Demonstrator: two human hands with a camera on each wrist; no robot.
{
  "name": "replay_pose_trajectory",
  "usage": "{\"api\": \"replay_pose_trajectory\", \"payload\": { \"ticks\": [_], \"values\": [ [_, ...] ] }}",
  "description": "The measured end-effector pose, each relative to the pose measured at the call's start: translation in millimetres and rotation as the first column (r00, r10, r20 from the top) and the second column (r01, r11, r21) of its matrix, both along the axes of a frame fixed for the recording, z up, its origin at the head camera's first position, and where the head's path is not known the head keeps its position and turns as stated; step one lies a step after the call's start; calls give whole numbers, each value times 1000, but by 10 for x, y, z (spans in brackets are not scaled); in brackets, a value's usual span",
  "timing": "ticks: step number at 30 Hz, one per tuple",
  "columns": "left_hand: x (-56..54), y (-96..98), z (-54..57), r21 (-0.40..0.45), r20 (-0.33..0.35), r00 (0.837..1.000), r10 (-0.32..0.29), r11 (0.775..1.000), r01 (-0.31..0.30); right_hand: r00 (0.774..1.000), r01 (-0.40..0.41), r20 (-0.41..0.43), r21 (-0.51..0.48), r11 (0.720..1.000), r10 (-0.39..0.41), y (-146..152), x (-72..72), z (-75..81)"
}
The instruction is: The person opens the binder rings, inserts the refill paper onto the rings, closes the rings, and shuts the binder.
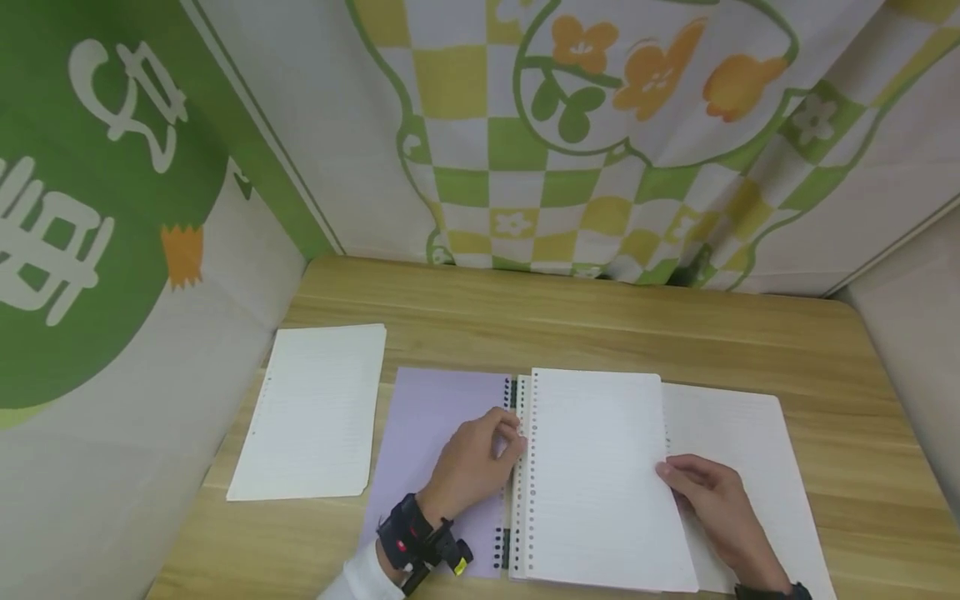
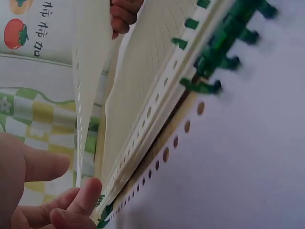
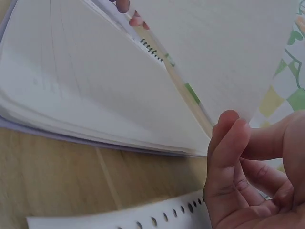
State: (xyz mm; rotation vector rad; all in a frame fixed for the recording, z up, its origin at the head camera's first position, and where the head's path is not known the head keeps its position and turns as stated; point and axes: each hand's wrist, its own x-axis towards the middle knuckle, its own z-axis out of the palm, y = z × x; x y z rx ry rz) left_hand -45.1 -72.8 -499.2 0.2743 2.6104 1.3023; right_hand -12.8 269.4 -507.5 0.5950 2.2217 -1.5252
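Observation:
A loose-leaf notebook lies spread out, its purple cover (image 1: 450,400) to the left and a punched page stack (image 2: 138,81) to the right of the green binder rings (image 2: 224,52). Above that stack, a lined loose-leaf sheet (image 1: 600,467) is raised, with punched holes down its left edge. My right hand (image 1: 708,504) pinches this sheet at its right edge between thumb and fingers. Beside the sheet's holed edge is my left hand (image 1: 472,458), over the rings. In the left wrist view its thumb and fingers (image 2: 88,195) stand apart, gripping nothing.
Loose lined paper (image 1: 307,412) lies on the wooden table (image 1: 570,312) at the left. More punched paper (image 1: 750,467) lies to the right, partly under my right hand. A checkered curtain (image 1: 517,183) hangs along the back, and a printed cloth (image 1: 247,267) borders the left side.

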Motion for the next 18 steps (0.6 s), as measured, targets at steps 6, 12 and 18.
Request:
{"api": "replay_pose_trajectory", "payload": {
  "ticks": [6, 12, 18],
  "values": [
    [18, -44, 16, -181, -178, 980, -89, 982, 57, 1000, -24, -15, -1, 1000, 24, -56, -13, -43],
    [20, -69, -32, -257, -180, 964, -196, 955, 147, 999, -43, -12, 20, 999, 43, -98, -21, -75],
    [21, -89, -63, -291, -148, 960, -237, 938, 187, 999, -51, -7, 17, 999, 51, -157, -26, -58]
  ]
}}
